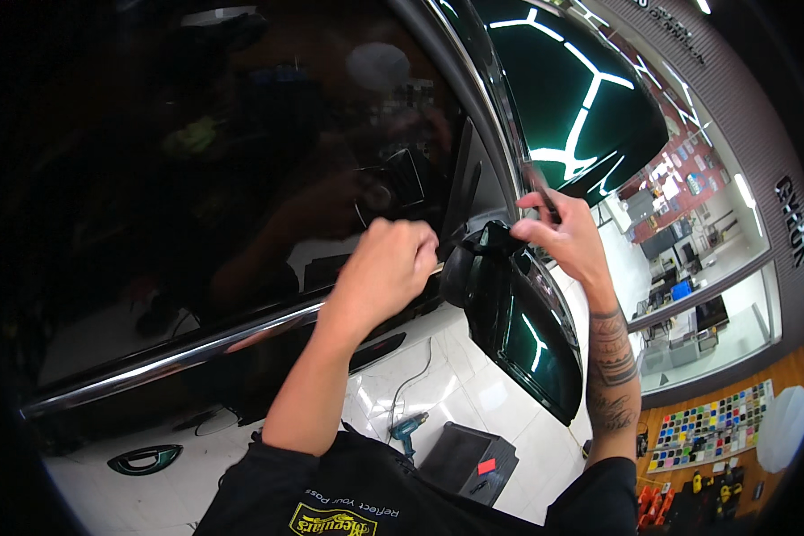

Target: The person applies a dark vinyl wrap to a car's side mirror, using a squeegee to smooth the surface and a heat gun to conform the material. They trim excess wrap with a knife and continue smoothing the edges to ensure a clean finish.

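My left hand (pixel 389 263) is closed in a pinch beside the dark door window (pixel 241 179), just left of the mirror's base. What its fingers hold, if anything, is hidden. Between thumb and fingers, my right hand (pixel 558 234) grips a slim dark tool (pixel 545 192), blurred by motion and pointing up past the window pillar. That hand is over the inner end of the side mirror (pixel 531 335), a glossy dark green housing jutting out from the car door. A small black triangular panel (pixel 484 183) lies between the two hands, at the window's front corner.
A chrome strip (pixel 179 357) runs under the window. Below are a green door handle (pixel 146 459), a teal heat gun (pixel 408 431) with its cord and a black box (pixel 469 460) on the white tiled floor. The green hood (pixel 572 89) lies ahead; colour swatches (pixel 710 424) are at right.
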`<state>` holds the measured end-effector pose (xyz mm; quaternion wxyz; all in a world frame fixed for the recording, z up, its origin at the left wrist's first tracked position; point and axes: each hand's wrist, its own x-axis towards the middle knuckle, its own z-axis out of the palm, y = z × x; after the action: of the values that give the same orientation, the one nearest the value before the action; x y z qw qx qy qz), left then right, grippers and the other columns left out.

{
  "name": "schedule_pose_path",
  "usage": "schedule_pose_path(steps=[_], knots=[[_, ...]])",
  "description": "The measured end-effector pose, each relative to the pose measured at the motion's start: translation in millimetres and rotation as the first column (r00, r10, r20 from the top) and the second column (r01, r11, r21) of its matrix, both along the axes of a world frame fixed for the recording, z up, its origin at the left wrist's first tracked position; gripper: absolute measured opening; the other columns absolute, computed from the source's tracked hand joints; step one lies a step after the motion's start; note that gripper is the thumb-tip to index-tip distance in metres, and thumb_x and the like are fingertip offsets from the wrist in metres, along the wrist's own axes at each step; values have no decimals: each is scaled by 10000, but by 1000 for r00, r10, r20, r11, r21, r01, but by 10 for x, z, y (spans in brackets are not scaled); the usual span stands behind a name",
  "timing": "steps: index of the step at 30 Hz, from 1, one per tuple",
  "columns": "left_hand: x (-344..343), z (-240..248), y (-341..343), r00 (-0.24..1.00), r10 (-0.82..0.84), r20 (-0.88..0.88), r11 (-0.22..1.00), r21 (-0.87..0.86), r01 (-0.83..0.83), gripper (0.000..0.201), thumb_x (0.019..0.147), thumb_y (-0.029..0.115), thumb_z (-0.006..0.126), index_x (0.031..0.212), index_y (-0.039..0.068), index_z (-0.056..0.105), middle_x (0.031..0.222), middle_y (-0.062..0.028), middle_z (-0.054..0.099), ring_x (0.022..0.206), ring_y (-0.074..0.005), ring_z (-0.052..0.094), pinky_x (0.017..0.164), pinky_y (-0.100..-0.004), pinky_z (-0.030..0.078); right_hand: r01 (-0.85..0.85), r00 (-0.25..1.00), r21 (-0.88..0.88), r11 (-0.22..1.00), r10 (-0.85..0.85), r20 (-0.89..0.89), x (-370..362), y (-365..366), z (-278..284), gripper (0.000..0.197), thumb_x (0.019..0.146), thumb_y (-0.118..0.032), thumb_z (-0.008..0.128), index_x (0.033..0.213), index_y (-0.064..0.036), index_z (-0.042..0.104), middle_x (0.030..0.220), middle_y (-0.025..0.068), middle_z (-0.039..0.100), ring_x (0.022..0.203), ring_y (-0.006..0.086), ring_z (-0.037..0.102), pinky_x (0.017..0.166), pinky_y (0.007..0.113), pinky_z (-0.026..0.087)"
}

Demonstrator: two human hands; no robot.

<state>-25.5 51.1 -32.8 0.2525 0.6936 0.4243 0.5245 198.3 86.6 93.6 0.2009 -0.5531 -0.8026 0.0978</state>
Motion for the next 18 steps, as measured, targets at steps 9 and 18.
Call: schedule_pose_path(steps=[9, 18], knots=[[663, -542, -155, 999, -30, 21, 978, 207, 25, 390, 849, 88, 642, 1230, 10, 608, 1212, -135, 568, 1121, -334, 497, 930, -402, 410, -293, 763, -85, 952, 287, 579, -332, -14, 244, 332, 689, -286, 843, 758, 6, 702, 544, 167, 544, 477, 278, 537, 509, 341, 419], [917, -567, -56, 960, 88, -266, 979, 201, -33, 831, 728, 71, 655, 1487, 53, 318, 1573, -55, 243, 1403, -388, 225, 1029, -665, 208, -43, 998, -70, 997, 46, 42, -42, 160, -64, 302, 771, -188, 771, 666, 46, 612, 520, 2, 419, 535, 54, 368, 494, 281, 312]])
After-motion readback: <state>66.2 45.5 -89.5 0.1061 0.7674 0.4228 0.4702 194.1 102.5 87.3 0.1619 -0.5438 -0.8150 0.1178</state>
